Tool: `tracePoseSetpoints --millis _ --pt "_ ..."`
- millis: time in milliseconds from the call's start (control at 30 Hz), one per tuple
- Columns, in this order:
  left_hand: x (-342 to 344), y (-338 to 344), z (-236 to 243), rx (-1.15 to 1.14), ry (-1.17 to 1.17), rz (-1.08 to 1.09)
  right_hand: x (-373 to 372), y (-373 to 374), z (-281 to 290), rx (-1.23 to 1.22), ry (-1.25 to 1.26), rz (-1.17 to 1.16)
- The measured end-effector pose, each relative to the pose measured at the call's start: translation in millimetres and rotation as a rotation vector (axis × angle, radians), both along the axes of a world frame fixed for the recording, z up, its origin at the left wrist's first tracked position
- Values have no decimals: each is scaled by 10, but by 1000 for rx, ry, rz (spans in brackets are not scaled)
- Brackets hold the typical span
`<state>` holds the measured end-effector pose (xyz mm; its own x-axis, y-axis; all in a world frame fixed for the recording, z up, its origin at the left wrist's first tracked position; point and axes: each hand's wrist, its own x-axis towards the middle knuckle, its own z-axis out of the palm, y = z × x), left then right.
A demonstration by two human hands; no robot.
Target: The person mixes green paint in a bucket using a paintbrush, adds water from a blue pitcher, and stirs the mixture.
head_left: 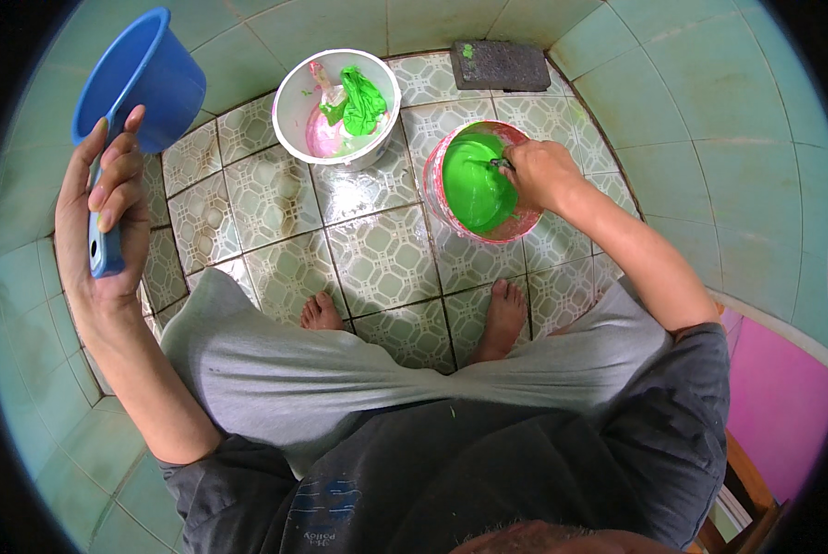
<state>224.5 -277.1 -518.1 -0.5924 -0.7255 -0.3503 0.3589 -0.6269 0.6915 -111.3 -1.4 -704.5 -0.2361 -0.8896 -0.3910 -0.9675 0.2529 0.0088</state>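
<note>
A blue plastic water dipper (160, 88) is raised at the upper left, its handle in the closed fingers of my left hand (109, 198). At the right, my right hand (543, 175) reaches over the rim of a red-stained bucket (435, 189). Bright green paint (474, 185) lies inside it. From my right hand's closed fingers the dark tip of a thin stick-like tool (501, 162) shows; the rest of it is hidden. Left of that bucket stands a white bucket (285, 125) holding a crumpled green cloth (365, 102), with pink stains inside.
A dark grey block (499, 66) with a green spot lies against the far wall. Patterned floor tiles (377, 249), wet and shiny in places, spread around my bare feet (502, 319). Pale green tiled walls (719, 166) close in on the sides. A pink panel (783, 397) is at the right.
</note>
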Motion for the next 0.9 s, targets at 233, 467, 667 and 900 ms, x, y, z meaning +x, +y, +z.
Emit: tracePoseSetpoints --millis 233,467,667,900 --pt "17 16 43 -30 -8 -5 -7 -22 -179 -206 -72 3" --pt "8 7 33 -29 -13 2 206 -39 -153 -112 -276 -35" --pt "26 11 34 -23 3 5 287 -39 -99 56 -543 -116" --pt "10 22 34 -19 19 -5 317 3 -154 -18 -475 -107"
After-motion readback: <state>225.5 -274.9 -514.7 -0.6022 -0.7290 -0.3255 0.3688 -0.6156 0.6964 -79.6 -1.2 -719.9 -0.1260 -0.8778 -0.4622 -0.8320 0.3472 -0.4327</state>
